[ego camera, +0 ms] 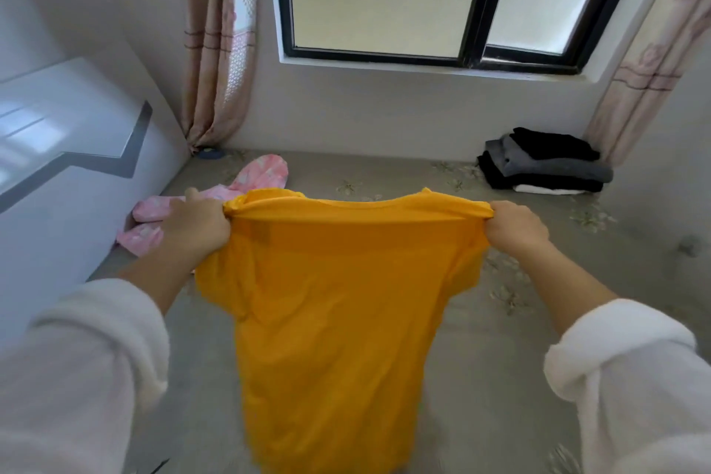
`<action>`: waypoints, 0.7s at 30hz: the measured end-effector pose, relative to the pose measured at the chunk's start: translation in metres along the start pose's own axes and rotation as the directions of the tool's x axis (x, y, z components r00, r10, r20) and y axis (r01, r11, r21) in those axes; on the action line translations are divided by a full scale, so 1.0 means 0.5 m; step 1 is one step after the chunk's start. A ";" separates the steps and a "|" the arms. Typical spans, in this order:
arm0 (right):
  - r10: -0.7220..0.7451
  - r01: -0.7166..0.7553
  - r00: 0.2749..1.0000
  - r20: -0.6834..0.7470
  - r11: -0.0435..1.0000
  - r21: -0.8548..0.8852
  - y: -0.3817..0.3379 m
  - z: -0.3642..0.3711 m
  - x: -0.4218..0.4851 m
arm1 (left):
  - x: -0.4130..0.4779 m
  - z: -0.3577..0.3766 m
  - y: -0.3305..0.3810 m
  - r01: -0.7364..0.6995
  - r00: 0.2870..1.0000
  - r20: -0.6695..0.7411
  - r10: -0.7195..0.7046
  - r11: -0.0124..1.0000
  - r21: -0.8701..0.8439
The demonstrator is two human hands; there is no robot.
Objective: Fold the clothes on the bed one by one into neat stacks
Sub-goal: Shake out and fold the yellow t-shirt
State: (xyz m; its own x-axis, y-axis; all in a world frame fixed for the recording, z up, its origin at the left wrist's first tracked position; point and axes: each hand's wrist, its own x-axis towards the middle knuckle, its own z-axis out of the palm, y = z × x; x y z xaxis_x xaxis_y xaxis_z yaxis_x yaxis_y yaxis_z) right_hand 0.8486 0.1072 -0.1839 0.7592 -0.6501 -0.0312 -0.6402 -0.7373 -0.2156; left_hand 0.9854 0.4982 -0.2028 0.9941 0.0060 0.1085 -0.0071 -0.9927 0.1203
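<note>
A yellow-orange T-shirt point(338, 312) hangs stretched out in the air above the bed point(500, 339). My left hand point(192, 223) grips its left shoulder and my right hand point(515, 225) grips its right shoulder, both with curled fingers. The shirt's body hangs down towards me and its hem runs out of the bottom of the view. A pink patterned garment point(261, 173) lies crumpled at the bed's far left, partly hidden behind my left hand. A folded stack of black and grey clothes point(546, 162) sits at the far right corner.
The bed has a grey sheet with a flower print. A white headboard point(69, 150) rises on the left. Behind the bed are a wall, a black-framed window point(423, 0) and pink curtains point(219, 50) on both sides. A small dark-blue object point(211, 153) lies by the left curtain.
</note>
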 end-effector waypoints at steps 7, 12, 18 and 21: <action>0.160 0.034 0.981 -0.106 0.399 0.916 -0.030 -0.056 0.069 | 0.112 -0.040 0.104 0.101 0.988 0.044 -0.148 0.405 -0.909; -0.087 0.411 0.889 -0.450 0.587 0.697 0.058 -0.057 0.043 | 0.078 -0.014 0.094 -0.172 0.971 -0.230 -0.066 0.475 -0.863; -0.188 0.364 0.919 -0.346 0.740 0.565 0.169 0.079 -0.043 | -0.055 0.160 0.025 -0.260 0.966 -0.214 0.148 0.558 -0.788; -0.193 0.243 0.970 -0.150 0.820 0.517 0.205 0.178 -0.094 | -0.111 0.282 -0.017 -0.229 0.965 -0.074 0.253 0.666 -0.710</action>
State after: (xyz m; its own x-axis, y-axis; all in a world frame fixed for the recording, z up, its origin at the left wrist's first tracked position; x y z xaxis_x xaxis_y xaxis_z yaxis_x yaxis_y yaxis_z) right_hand 0.7576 0.0787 -0.2915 0.8422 -0.5156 0.1579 -0.2797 -0.6681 -0.6895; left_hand 0.9453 0.4893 -0.3491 0.9492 -0.2361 0.2079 -0.3091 -0.5767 0.7563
